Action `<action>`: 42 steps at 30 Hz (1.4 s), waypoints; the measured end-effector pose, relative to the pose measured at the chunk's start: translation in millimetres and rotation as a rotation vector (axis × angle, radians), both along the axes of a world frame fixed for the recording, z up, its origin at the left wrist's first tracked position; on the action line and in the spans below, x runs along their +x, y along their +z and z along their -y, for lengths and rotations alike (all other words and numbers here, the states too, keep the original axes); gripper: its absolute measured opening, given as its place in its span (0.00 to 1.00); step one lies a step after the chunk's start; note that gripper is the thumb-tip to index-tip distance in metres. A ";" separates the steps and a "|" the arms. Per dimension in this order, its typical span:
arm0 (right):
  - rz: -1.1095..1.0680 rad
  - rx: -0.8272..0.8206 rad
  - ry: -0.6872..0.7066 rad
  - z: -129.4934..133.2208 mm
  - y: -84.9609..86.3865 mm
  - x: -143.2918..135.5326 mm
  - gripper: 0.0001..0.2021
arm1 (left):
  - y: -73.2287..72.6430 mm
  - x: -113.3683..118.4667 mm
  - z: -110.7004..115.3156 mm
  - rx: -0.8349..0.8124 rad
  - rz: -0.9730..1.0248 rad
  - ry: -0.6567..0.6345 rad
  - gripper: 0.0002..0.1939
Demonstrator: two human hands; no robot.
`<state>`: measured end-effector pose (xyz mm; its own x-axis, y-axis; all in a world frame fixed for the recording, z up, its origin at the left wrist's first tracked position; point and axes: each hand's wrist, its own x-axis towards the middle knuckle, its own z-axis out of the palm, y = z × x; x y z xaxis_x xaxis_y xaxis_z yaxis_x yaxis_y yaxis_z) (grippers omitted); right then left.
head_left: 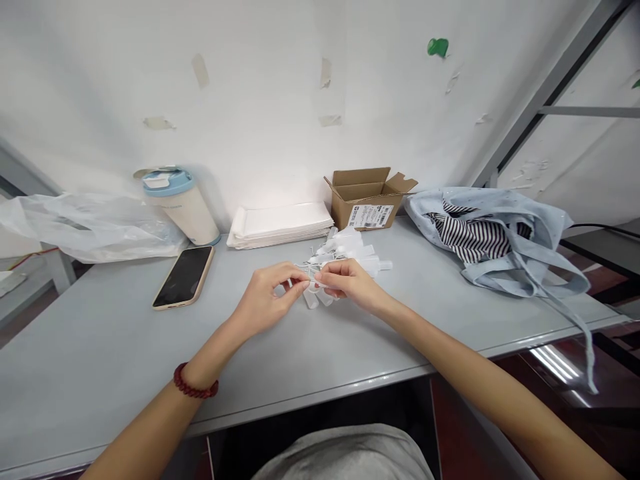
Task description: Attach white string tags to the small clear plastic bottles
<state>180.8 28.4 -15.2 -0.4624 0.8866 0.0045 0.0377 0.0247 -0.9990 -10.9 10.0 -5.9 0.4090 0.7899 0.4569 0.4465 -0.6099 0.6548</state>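
Note:
My left hand [265, 299] is closed in a pinch, its thumb and forefinger pressed together at the end of a thin white piece. My right hand [350, 280] pinches the same piece from the other side, fingertips a short way apart from the left ones. The thin white piece [315, 282] is small and mostly covered by my fingers, so its exact kind is unclear. Right behind and under my hands lies a loose pile of white translucent plastic parts [347, 241], some with a tube-like shape and thin tips.
Behind the pile stand an open cardboard box [364, 193] and a stack of white flat packets [280, 223]. On the left are a phone [183, 277], a blue-lidded cup [185, 210] and a plastic bag [95, 227]. A light blue cloth bag [500, 227] lies on the right, its strap over the edge.

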 end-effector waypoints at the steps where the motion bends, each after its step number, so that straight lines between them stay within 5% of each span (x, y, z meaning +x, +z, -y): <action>1: -0.001 0.008 -0.004 0.4 -0.7 -0.4 0.15 | -0.8 0.7 0.2 0.000 0.004 -0.004 0.06; 23: 0.029 0.094 -0.033 -3.8 -13.8 -3.5 0.16 | -15.5 10.1 1.1 -0.018 -0.002 -0.013 0.06; 42: -0.027 0.073 0.000 -5.6 -9.5 -2.8 0.22 | -5.5 4.6 -2.8 -0.081 0.017 0.042 0.08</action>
<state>177.9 34.0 -24.7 -0.4614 0.8834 0.0818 0.0104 0.0976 -0.9952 -6.3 12.8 -11.4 0.3672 0.8411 0.3972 0.4595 -0.5353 0.7087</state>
